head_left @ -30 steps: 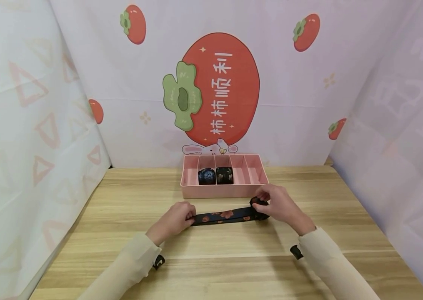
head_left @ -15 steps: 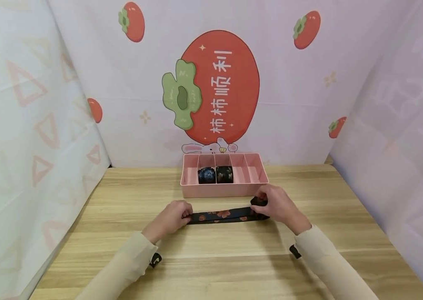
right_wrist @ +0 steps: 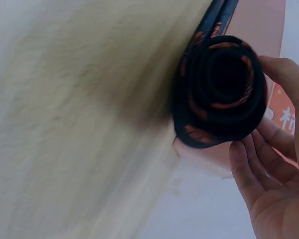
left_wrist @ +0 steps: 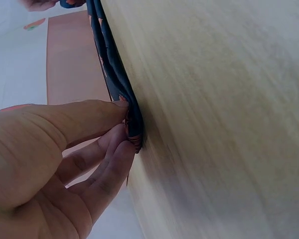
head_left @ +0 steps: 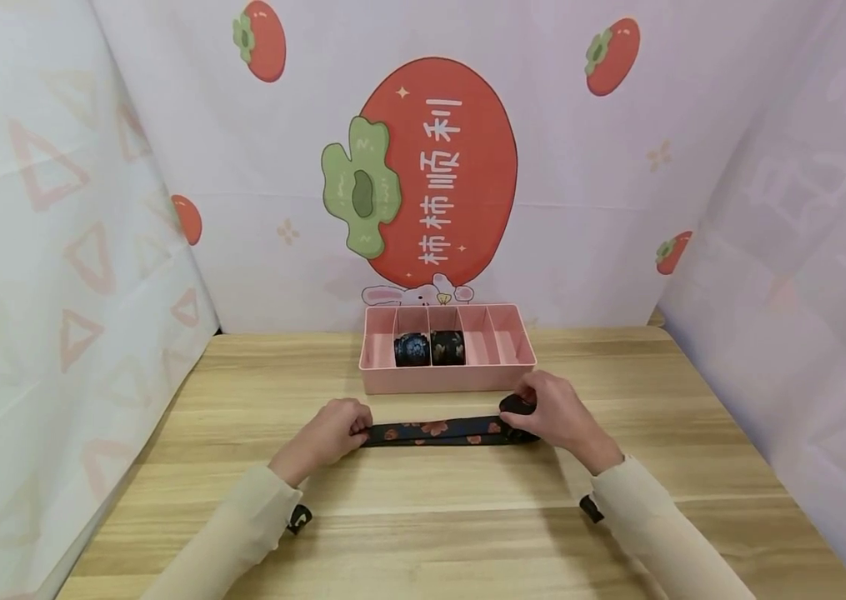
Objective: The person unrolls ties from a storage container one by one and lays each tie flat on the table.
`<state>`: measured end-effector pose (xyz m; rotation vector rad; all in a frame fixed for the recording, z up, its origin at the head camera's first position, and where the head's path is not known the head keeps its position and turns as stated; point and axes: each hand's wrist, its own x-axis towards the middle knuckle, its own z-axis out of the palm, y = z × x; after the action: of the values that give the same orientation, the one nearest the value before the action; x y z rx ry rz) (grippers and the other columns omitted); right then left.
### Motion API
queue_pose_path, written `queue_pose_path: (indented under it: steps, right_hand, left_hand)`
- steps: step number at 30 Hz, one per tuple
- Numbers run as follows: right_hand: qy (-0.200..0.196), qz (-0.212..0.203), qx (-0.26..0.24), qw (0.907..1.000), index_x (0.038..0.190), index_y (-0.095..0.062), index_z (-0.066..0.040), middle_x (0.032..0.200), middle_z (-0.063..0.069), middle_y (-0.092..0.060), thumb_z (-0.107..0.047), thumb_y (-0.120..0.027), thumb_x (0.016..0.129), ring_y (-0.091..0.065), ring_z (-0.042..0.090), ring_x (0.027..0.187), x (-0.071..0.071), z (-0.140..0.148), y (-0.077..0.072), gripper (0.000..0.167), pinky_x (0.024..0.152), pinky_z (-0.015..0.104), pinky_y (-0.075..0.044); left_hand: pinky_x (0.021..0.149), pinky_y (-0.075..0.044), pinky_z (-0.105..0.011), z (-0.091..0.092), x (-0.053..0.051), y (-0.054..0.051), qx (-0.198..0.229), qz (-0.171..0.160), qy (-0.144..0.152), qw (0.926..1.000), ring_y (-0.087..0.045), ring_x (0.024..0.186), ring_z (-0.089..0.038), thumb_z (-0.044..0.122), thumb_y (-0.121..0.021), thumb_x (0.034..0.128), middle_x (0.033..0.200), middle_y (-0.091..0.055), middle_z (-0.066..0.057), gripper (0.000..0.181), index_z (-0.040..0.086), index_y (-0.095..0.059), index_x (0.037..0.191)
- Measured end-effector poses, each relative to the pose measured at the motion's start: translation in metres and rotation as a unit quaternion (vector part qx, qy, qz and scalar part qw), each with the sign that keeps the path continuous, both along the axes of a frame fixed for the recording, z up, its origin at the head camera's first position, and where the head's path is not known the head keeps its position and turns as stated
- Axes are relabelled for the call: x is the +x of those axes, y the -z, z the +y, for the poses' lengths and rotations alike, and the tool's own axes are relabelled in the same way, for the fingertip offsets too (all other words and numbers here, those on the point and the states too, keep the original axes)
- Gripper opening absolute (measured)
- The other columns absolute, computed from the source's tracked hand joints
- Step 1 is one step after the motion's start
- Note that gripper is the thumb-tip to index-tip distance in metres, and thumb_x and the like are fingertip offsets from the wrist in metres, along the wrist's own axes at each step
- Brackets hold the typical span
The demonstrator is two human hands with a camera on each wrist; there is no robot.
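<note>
A dark necktie with orange flowers point(head_left: 433, 430) lies stretched from left to right in front of the pink box. Its left end is pinched between thumb and fingers of my left hand point(head_left: 328, 435); the left wrist view shows the folded tie end point(left_wrist: 134, 132) at the fingertips, just over the wood. At the other end, my right hand point(head_left: 561, 412) grips the rolled part point(head_left: 518, 408). In the right wrist view the loose spiral of the roll point(right_wrist: 222, 92) faces the camera, thumb on one side and fingers on the other.
The pink box point(head_left: 445, 380) has several compartments; a blue patterned roll point(head_left: 412, 350) and a black patterned roll point(head_left: 448, 347) sit in two neighbouring ones. Behind the wooden table point(head_left: 430, 533) hangs a printed cloth point(head_left: 272, 275), with further cloths at both sides.
My left hand has moved to the left with the tie's end, and more of the tie shows between the hands. The right hand has stayed almost in place on the roll.
</note>
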<state>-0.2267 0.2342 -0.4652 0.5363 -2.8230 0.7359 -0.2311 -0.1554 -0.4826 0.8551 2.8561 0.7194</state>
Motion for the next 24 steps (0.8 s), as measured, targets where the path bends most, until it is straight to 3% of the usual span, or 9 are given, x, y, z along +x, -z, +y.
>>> queue_pose_path:
  steps: [6,16,24]
  right_hand:
    - [-0.035,-0.016,0.003,0.9993,0.101,-0.072,-0.006,0.095,0.003,-0.068,-0.027,-0.093,0.081,-0.061,0.015,0.085,-0.003,-0.013,0.000,0.035,0.079,0.035,-0.058]
    - [-0.023,0.003,0.023,0.9995,0.093,-0.068,-0.007,0.091,0.001,-0.063,-0.025,-0.096,0.076,-0.055,0.013,0.080,0.000,-0.010,0.002,0.037,0.074,0.033,-0.054]
    - [-0.020,-0.012,-0.006,0.9997,0.091,-0.069,-0.007,0.087,0.002,-0.065,-0.018,-0.094,0.077,-0.058,0.014,0.079,0.003,-0.001,-0.003,0.031,0.071,0.030,-0.053]
  left_hand:
    - [0.071,-0.055,-0.025,-0.002,0.001,0.001,0.002,-0.004,-0.005,1.0000,-0.062,0.078,-0.013,-0.003,-0.079,0.0886,0.086,-0.070,-0.005,0.008,0.003,-0.074,0.090]
    - [0.071,-0.055,-0.024,-0.013,0.004,-0.001,0.001,-0.017,-0.013,0.9998,-0.063,0.079,-0.014,-0.003,-0.079,0.0890,0.086,-0.070,-0.005,0.008,0.003,-0.074,0.090]
    - [0.070,-0.054,-0.024,-0.022,0.006,-0.005,0.002,-0.017,-0.018,0.9997,-0.064,0.078,-0.014,-0.003,-0.080,0.0883,0.085,-0.071,-0.005,0.009,0.004,-0.075,0.091]
